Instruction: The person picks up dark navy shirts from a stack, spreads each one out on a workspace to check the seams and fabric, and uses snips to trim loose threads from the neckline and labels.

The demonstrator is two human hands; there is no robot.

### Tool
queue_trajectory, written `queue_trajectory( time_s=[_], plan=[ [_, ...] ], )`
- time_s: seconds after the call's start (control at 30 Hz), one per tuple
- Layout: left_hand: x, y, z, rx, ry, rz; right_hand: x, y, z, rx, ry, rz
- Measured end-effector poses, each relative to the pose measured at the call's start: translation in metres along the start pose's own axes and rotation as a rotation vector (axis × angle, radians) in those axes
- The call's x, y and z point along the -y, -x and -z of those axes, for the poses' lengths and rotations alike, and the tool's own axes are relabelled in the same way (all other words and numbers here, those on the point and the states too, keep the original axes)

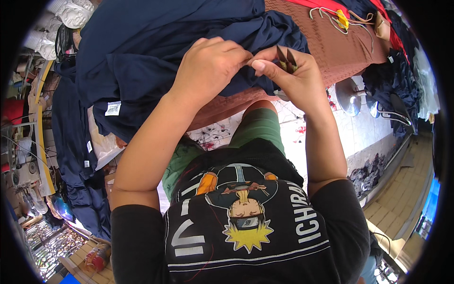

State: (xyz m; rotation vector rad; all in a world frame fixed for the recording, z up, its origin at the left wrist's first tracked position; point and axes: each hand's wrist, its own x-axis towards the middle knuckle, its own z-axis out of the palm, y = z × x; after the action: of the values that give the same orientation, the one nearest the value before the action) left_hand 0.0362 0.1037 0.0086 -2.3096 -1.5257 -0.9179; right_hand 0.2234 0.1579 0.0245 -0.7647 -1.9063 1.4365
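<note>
Navy blue fabric (165, 23) lies bunched over a surface in front of me, with a white label (113, 109) on its near left part. My left hand (210, 66) is over the fabric, its fingers closed in a pinch that meets the fingers of my right hand. What the left fingertips hold is too small or hidden to make out. My right hand (295, 80) is closed too, with thumb and forefinger pressed together. Small thread snips (286, 59) are tucked in its grip, dark pointed blades upward and slightly apart.
A brown patterned cloth (331, 45) covers the surface. White cords and a yellow piece (342, 20) lie at the far right. More navy garments (78, 156) hang on the left. A round metal base (348, 97) stands on the scrap-strewn tiled floor (369, 128).
</note>
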Motion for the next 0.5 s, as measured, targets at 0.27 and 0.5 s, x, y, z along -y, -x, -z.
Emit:
queue_trajectory(
  time_s=[0.27,0.5],
  plan=[
    [-0.006,0.002,-0.005,-0.107,0.274,0.353,-0.039,0.009,-0.022,0.051,0.339,-0.089],
    [-0.006,0.001,0.004,-0.106,0.705,0.661,-0.041,0.01,-0.022,-0.072,0.279,0.03]
  ],
)
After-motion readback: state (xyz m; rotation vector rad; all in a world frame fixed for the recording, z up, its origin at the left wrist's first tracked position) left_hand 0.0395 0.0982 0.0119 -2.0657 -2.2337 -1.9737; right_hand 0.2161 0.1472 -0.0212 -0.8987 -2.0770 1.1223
